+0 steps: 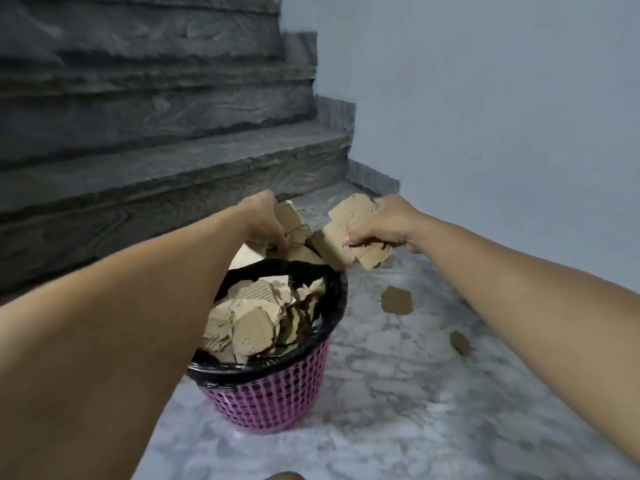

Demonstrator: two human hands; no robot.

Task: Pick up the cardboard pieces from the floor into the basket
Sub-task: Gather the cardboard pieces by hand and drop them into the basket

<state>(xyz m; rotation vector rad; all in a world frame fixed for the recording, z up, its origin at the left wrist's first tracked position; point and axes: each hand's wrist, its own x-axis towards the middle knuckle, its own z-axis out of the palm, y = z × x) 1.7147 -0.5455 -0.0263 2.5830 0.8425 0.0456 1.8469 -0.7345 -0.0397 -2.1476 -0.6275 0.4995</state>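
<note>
Two loose cardboard pieces [397, 299] lie on the floor [398, 393] beside one basket [270, 400]. Left hand [265, 220] and right hand [384, 225] fingers each clutch a cardboard bundle.

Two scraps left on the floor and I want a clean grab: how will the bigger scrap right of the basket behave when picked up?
The bigger scrap lies flat on the marble floor, so fingers may slide before catching an edge. It is probably light and fairly stiff, like the torn pieces the right hand holds, which keep their shape. Ragged edges suggest it could tear or crease under a hard pinch.
</note>
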